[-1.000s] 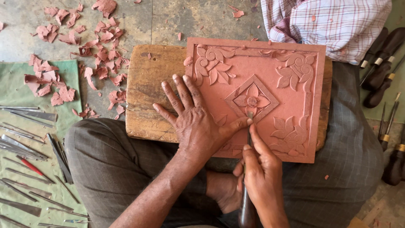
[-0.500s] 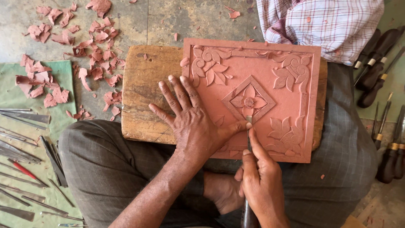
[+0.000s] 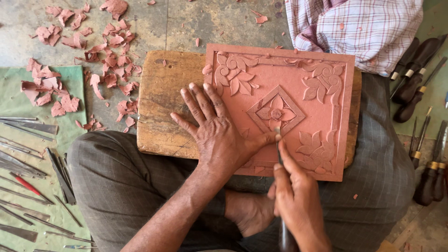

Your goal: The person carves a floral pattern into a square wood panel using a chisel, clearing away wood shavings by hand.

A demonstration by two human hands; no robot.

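A square reddish clay tile (image 3: 322, 65) carved with leaves, scrolls and a central flower in a diamond lies on a wooden board (image 3: 161, 100) across my lap. My left hand (image 3: 219, 130) rests flat on the tile's near-left part, fingers spread, its thumb touching the blade. My right hand (image 3: 296, 200) grips a carving tool (image 3: 279, 147) whose thin metal tip meets the lower edge of the central diamond. The tool's handle is mostly hidden below my fist.
Clay shavings (image 3: 109, 60) litter the concrete floor at upper left. Several metal carving tools (image 3: 32, 172) lie on a green cloth at left. Wooden-handled chisels (image 3: 420, 88) lie at right. A checked cloth (image 3: 359, 28) sits beyond the tile.
My hands keep their grip and place on the tile. The tool tip has shifted slightly at the central diamond; the view has drifted a little.
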